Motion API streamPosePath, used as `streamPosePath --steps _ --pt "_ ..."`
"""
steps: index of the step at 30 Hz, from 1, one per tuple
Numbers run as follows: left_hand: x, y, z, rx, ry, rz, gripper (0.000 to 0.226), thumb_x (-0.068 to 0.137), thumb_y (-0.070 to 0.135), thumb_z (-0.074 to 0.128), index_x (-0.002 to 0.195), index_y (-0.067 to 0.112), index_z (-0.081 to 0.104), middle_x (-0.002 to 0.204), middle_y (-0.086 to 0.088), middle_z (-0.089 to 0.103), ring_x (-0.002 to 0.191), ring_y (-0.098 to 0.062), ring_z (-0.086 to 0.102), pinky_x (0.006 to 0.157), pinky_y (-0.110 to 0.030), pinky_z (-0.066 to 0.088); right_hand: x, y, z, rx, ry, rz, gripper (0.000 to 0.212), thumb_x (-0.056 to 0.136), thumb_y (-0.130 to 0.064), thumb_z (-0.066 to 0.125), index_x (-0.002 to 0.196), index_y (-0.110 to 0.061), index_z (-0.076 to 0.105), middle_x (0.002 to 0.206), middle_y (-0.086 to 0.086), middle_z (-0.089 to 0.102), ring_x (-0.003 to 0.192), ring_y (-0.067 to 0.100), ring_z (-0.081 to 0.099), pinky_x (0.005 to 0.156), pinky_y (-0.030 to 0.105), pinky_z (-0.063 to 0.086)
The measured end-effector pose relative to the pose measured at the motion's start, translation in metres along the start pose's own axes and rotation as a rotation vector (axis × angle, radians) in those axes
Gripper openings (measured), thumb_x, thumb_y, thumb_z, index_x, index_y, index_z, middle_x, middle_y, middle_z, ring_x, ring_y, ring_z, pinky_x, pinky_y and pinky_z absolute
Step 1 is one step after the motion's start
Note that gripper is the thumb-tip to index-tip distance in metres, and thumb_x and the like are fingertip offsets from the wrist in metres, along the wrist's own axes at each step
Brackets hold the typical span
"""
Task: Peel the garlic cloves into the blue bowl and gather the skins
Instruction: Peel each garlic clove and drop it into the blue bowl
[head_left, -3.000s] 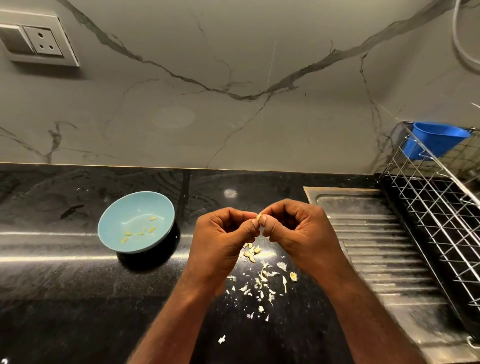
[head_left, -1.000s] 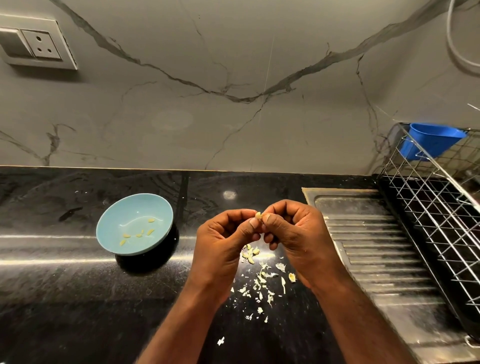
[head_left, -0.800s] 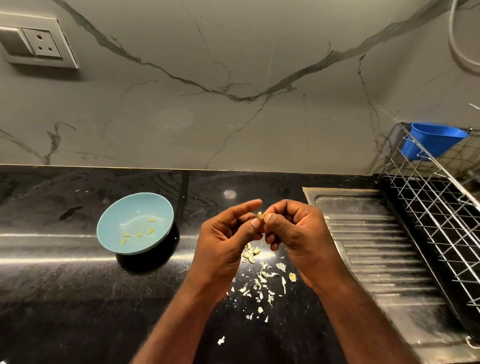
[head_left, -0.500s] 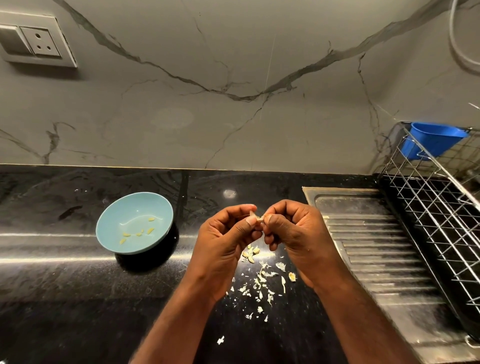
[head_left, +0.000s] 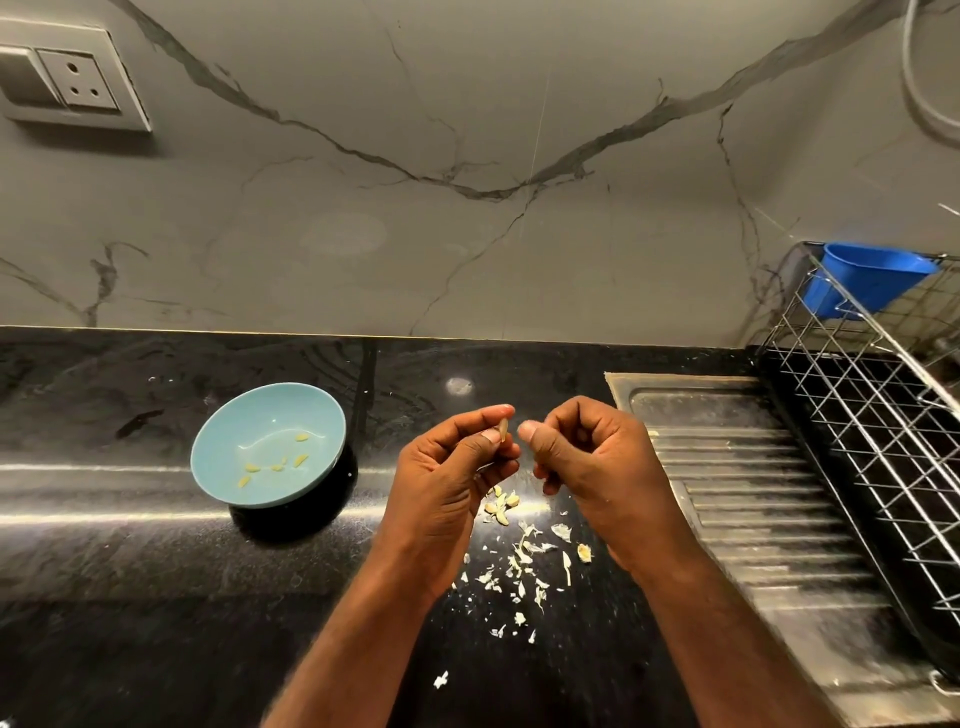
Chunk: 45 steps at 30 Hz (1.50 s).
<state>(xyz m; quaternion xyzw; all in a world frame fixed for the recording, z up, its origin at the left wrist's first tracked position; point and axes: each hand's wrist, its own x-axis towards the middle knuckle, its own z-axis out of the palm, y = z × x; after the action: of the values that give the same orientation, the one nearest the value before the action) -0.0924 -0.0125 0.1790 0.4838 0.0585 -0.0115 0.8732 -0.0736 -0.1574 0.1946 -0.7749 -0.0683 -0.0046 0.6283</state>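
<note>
Two hands are raised over the black tabletop (head_left: 130, 571), close together but not touching. The left hand (head_left: 452, 467) pinches one pale garlic clove (head_left: 503, 430) between thumb and forefinger, with the clove standing nearly upright. The right hand (head_left: 592, 462) has its fingers curled and its thumb pressed toward the forefinger; I cannot tell whether it holds a scrap of skin.

One blue bowl (head_left: 270, 410) sits on the tabletop to the left of the hands, well apart from them. Five peeled cloves (head_left: 300, 460) lie loose on its bottom.

Below the hands lies one small heap of cloves (head_left: 501, 506). The left hand hides part of it, so the number is unclear. Just below the heap is a scatter of skins (head_left: 524, 561), too many and too small to count. One yellowish piece (head_left: 584, 552) lies at the right edge of the scatter, and one stray flake (head_left: 441, 679) lies apart, near the left forearm.

To the right is one steel drainboard (head_left: 727, 467), and beyond it one wire rack (head_left: 883, 415) with one blue cup (head_left: 872, 280) on its far rim. One wall socket (head_left: 78, 83) sits at the upper left of the veined wall (head_left: 467, 234).
</note>
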Motion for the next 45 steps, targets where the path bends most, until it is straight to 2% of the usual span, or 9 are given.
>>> streamPosePath --steps 5,10,14,18,21,25,28,36,45 --pt "-0.002 0.001 0.0 0.011 -0.008 0.001 0.019 0.08 0.012 0.064 0.096 0.011 0.076 0.086 -0.01 0.073 0.083 -0.019 0.069 0.073 -0.024 0.057 -0.001 -0.003 -0.001 -0.022 -0.032 0.019 0.011 0.089 -0.009 0.07 0.092 -0.019 0.068 0.082 0.001 0.072 0.078 0.017 0.07 0.065 0.027 0.059" --pt "-0.003 0.002 -0.002 0.091 -0.001 0.025 0.025 0.075 0.016 0.072 0.099 0.007 0.073 0.094 -0.012 0.075 0.087 -0.023 0.072 0.074 -0.025 0.057 -0.001 -0.007 -0.003 -0.022 -0.086 0.021 0.006 0.088 -0.022 0.069 0.092 -0.019 0.073 0.082 -0.004 0.074 0.079 0.013 0.072 0.065 0.025 0.058" --pt "-0.003 0.001 -0.005 0.205 0.019 0.076 0.017 0.077 0.013 0.074 0.092 0.005 0.073 0.087 -0.014 0.075 0.083 -0.027 0.072 0.072 -0.026 0.057 -0.002 -0.007 -0.004 -0.054 -0.087 -0.006 0.024 0.078 -0.04 0.066 0.089 -0.02 0.073 0.079 -0.005 0.074 0.076 0.013 0.071 0.066 0.025 0.059" --pt "-0.002 0.002 -0.005 0.237 -0.007 0.051 0.015 0.078 0.014 0.075 0.088 0.002 0.074 0.083 -0.016 0.074 0.077 -0.024 0.071 0.068 -0.026 0.058 -0.002 -0.007 -0.005 -0.057 -0.105 -0.018 0.033 0.072 -0.049 0.064 0.087 -0.021 0.071 0.077 -0.004 0.073 0.072 0.012 0.071 0.064 0.024 0.058" --pt "-0.002 0.003 -0.006 0.2 -0.009 0.008 0.019 0.072 0.018 0.077 0.082 0.002 0.074 0.077 -0.016 0.072 0.071 -0.023 0.067 0.064 -0.025 0.055 -0.002 -0.008 -0.005 -0.061 -0.124 -0.016 0.027 0.076 -0.043 0.066 0.088 -0.019 0.072 0.076 -0.002 0.073 0.07 0.013 0.07 0.062 0.024 0.057" --pt "-0.002 0.002 -0.007 0.19 0.016 0.007 0.02 0.069 0.019 0.077 0.08 0.003 0.074 0.076 -0.015 0.071 0.071 -0.022 0.065 0.064 -0.025 0.055 -0.001 -0.006 -0.006 -0.088 -0.169 -0.01 0.005 0.089 -0.019 0.07 0.092 -0.018 0.073 0.079 -0.001 0.074 0.07 0.012 0.07 0.062 0.023 0.056" --pt "-0.001 0.001 -0.009 0.209 0.028 0.014 0.009 0.076 0.012 0.075 0.08 0.004 0.074 0.077 -0.014 0.072 0.071 -0.022 0.066 0.065 -0.025 0.055 -0.002 -0.006 -0.006 -0.091 -0.18 -0.021 0.011 0.089 -0.011 0.071 0.094 -0.021 0.074 0.081 -0.002 0.075 0.073 0.011 0.071 0.065 0.022 0.056" --pt "-0.001 0.0 -0.011 0.231 0.037 -0.012 0.007 0.084 0.008 0.071 0.084 0.002 0.075 0.075 -0.014 0.071 0.069 -0.02 0.065 0.067 -0.03 0.054 -0.004 -0.006 0.0 -0.055 -0.137 -0.017 0.015 0.088 -0.01 0.071 0.091 -0.024 0.074 0.081 -0.004 0.076 0.073 0.013 0.072 0.064 0.025 0.058" --pt "-0.001 -0.002 -0.007 0.287 0.091 0.056 0.007 0.083 0.003 0.071 0.077 0.002 0.072 0.068 -0.012 0.07 0.06 -0.018 0.063 0.061 -0.026 0.053 -0.007 -0.006 0.005 0.002 -0.093 0.024 0.013 0.086 -0.008 0.072 0.09 -0.02 0.075 0.08 0.0 0.076 0.07 0.014 0.072 0.063 0.025 0.059"
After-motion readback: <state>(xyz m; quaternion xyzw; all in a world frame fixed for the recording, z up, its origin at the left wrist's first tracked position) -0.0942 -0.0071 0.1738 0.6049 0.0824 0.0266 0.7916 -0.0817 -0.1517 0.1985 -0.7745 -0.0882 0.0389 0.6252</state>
